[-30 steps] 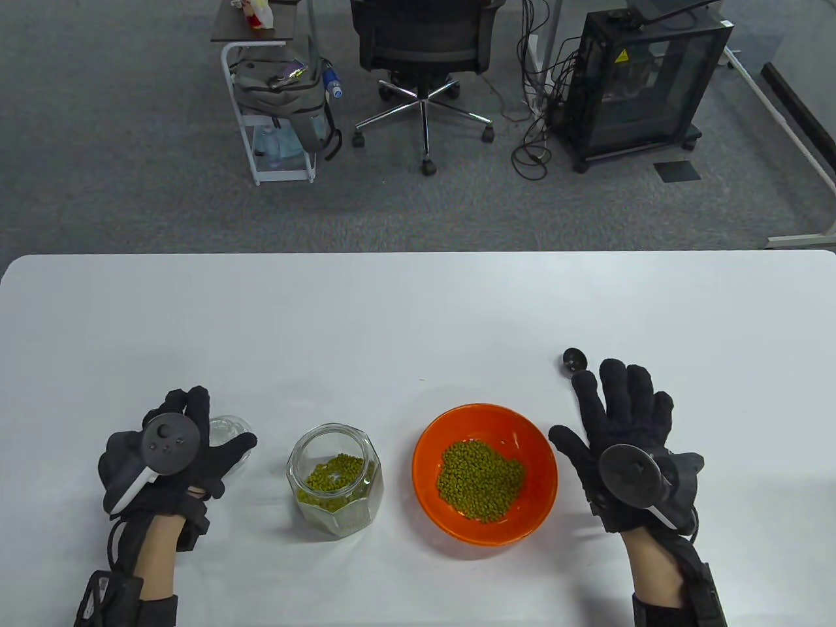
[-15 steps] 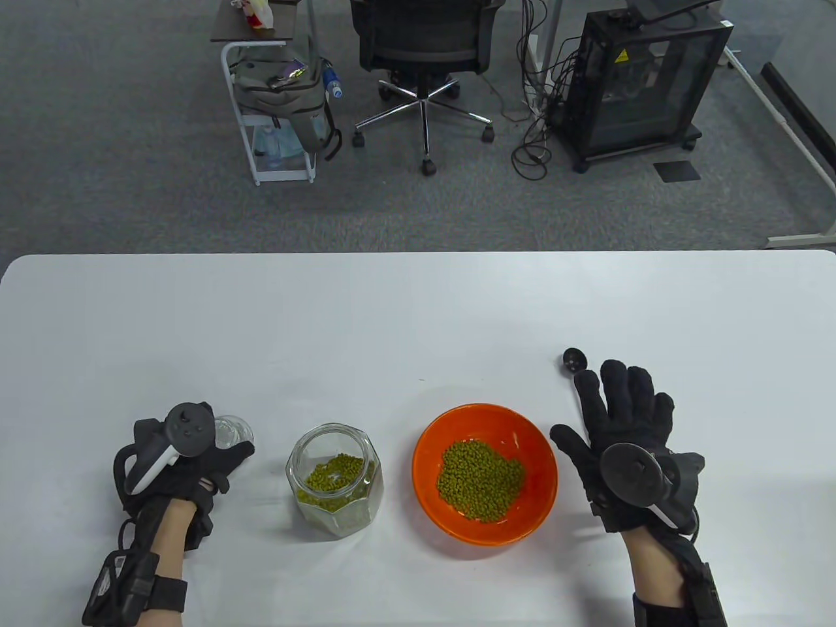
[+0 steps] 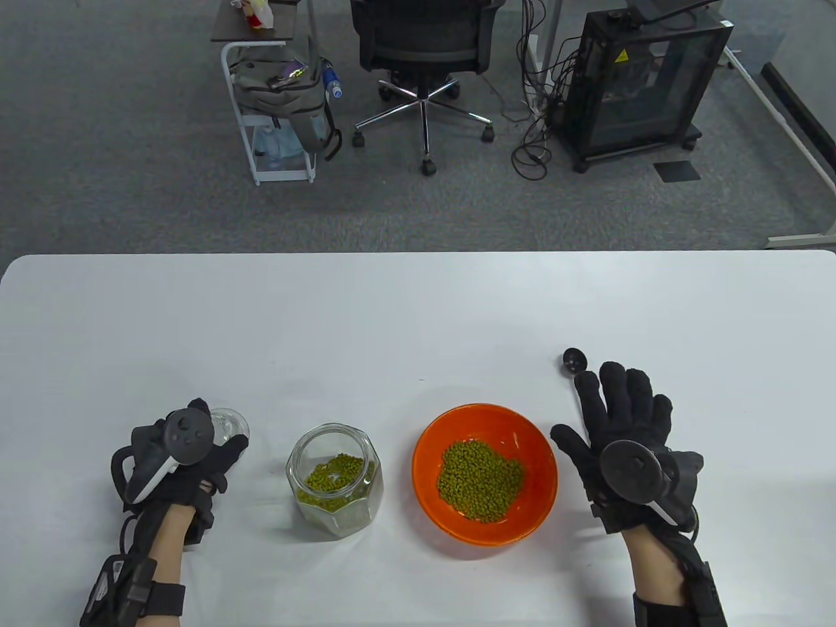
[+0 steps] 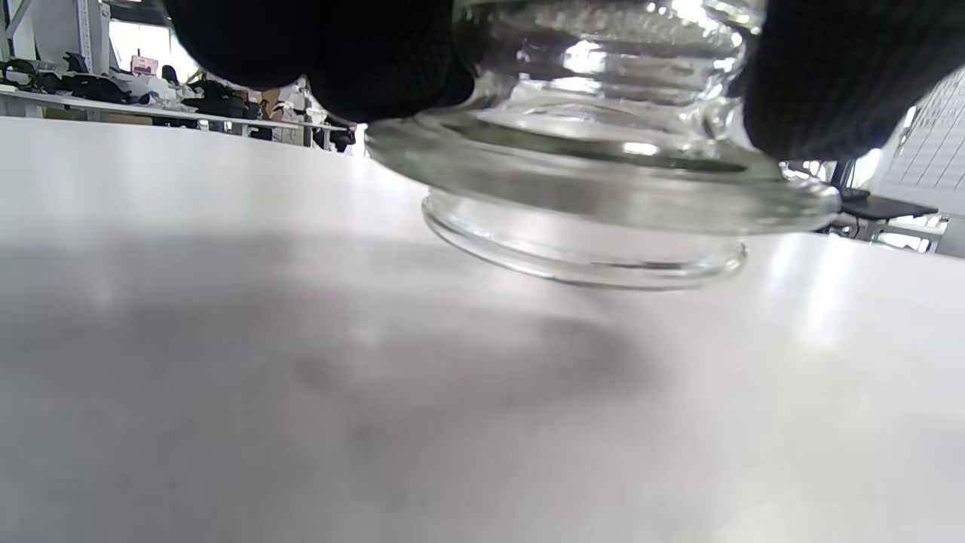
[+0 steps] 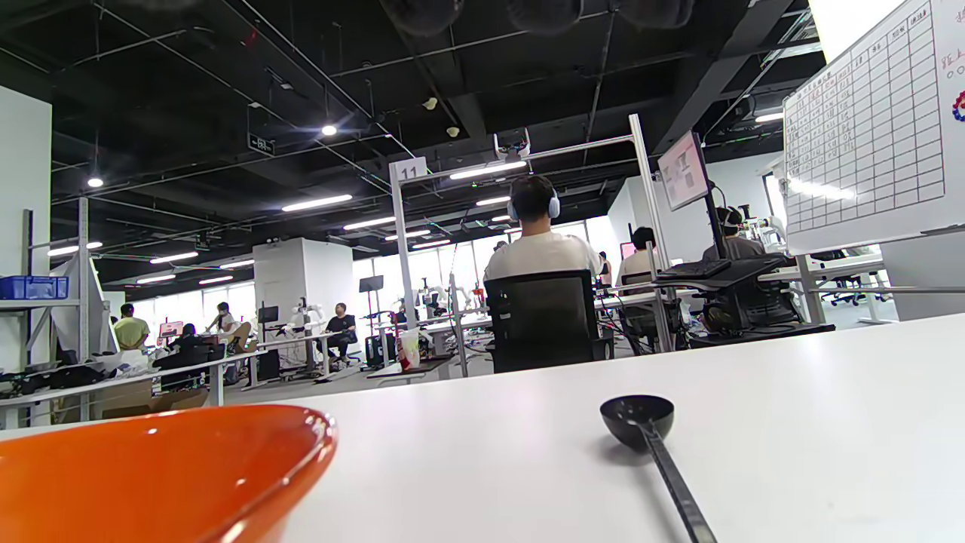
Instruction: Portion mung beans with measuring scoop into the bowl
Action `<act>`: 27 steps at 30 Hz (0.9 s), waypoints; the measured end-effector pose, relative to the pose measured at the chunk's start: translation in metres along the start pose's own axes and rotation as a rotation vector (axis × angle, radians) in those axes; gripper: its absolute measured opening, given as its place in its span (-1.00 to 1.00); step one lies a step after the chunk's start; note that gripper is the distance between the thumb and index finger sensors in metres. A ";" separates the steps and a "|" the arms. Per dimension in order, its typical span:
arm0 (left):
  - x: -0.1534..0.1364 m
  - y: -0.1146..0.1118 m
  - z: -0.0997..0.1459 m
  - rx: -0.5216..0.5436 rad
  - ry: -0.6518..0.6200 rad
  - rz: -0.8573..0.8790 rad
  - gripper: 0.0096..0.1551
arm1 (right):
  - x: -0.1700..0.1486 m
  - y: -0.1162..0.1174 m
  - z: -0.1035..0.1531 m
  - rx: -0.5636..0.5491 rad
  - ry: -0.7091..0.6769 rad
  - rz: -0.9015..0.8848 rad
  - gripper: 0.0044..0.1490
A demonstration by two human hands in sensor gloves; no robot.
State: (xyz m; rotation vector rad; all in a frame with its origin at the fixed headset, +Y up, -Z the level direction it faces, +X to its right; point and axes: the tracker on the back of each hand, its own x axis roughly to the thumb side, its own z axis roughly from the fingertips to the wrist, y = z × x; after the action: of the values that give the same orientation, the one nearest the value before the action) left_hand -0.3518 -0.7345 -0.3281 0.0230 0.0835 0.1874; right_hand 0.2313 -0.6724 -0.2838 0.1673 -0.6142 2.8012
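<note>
An open glass jar (image 3: 334, 516) a quarter full of mung beans stands left of the orange bowl (image 3: 431, 444), which holds a heap of beans. My left hand (image 3: 221, 432) grips the jar's glass lid (image 3: 230, 423) left of the jar. In the left wrist view the lid (image 4: 603, 188) hangs tilted just over the table between my fingers (image 4: 822, 68). My right hand (image 3: 620, 398) lies flat with spread fingers right of the bowl. The black measuring scoop (image 3: 575, 360) pokes out past its fingertips, its handle hidden under the hand. In the right wrist view the scoop (image 5: 638, 419) lies empty beside the bowl (image 5: 151, 467).
The white table (image 3: 418, 313) stretches far beyond the objects. An office chair (image 3: 424, 59), a small cart (image 3: 274, 124) and a black cabinet (image 3: 640, 85) stand on the floor behind it.
My left hand has rolled and closed round the glass lid, drawing it slightly left and off the table. The right hand, scoop, jar and bowl have not moved.
</note>
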 end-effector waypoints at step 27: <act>0.072 0.084 0.066 0.339 -0.322 0.131 0.15 | -0.004 0.000 -0.001 0.037 0.023 0.022 0.08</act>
State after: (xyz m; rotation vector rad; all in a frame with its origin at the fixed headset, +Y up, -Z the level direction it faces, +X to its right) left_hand -0.2912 -0.6392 -0.2652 0.3959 -0.2087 0.2969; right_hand 0.2348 -0.6726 -0.2852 0.1362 -0.5630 2.8332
